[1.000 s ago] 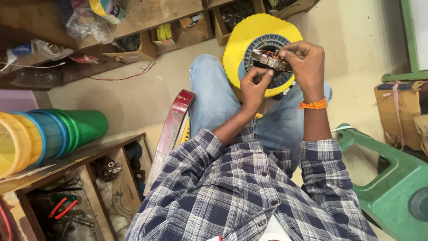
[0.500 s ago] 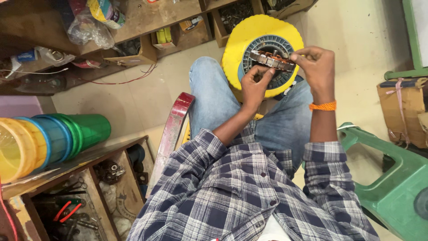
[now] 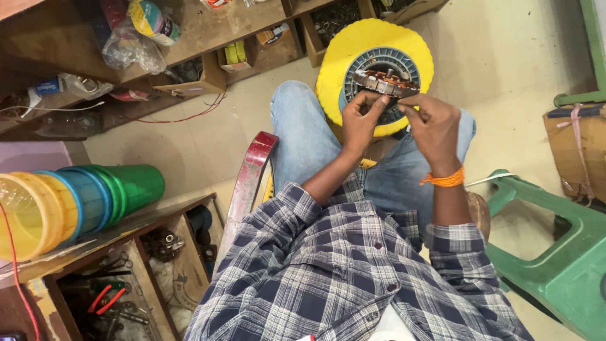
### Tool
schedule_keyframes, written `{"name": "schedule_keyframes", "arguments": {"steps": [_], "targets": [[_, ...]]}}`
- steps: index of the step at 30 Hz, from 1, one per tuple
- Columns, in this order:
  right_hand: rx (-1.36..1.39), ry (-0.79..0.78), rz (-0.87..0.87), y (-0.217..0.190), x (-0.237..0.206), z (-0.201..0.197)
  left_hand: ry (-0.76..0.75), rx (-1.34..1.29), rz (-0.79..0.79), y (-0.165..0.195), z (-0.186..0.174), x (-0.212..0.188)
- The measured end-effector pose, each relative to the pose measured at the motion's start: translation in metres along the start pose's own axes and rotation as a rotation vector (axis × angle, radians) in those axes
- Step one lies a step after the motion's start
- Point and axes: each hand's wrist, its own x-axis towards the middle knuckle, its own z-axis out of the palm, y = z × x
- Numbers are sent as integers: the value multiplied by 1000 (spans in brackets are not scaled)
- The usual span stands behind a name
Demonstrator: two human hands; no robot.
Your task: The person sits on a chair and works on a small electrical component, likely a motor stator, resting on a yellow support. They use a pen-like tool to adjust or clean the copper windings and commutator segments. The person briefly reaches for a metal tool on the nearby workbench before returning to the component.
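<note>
A ring-shaped metal stator with copper windings (image 3: pixel 385 83) is held up in front of me over my knees. My left hand (image 3: pixel 361 121) grips its near left side. My right hand (image 3: pixel 434 126), with an orange band on the wrist, pinches its right edge. Beneath the stator on the floor stands a round yellow fan housing (image 3: pixel 341 69) with a grey ribbed centre (image 3: pixel 372 62). I sit in blue jeans and a checked shirt.
A red curved bar (image 3: pixel 249 180) leans by my left leg. Stacked plastic cups (image 3: pixel 76 205) lie on a wooden bench at the left, with tools in trays (image 3: pixel 104 300) below. A green plastic stool (image 3: pixel 562 259) stands at the right, a cardboard box (image 3: pixel 577 151) beyond it. Wooden shelves (image 3: pixel 208 38) with clutter run along the top.
Both hands have turned the stator a little and shifted their grip along its rim. The view has drifted slightly lower.
</note>
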Motion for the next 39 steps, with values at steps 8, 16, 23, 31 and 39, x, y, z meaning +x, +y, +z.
{"name": "schedule_keyframes", "arguments": {"steps": [8, 16, 23, 31, 39], "targets": [[81, 74, -54, 2, -27, 26, -227, 673, 477, 34, -15, -12], [-5, 0, 11, -13, -30, -2, -284, 725, 871, 58, -19, 9], [-76, -5, -73, -14, 20, -10, 12, 376, 416, 27, -7, -10], [-63, -65, 59, -1, 63, 12, 158, 89, 100, 0, 10, -7], [110, -77, 256, 15, 58, -6, 120, 62, 12, 4, 13, -3]]}}
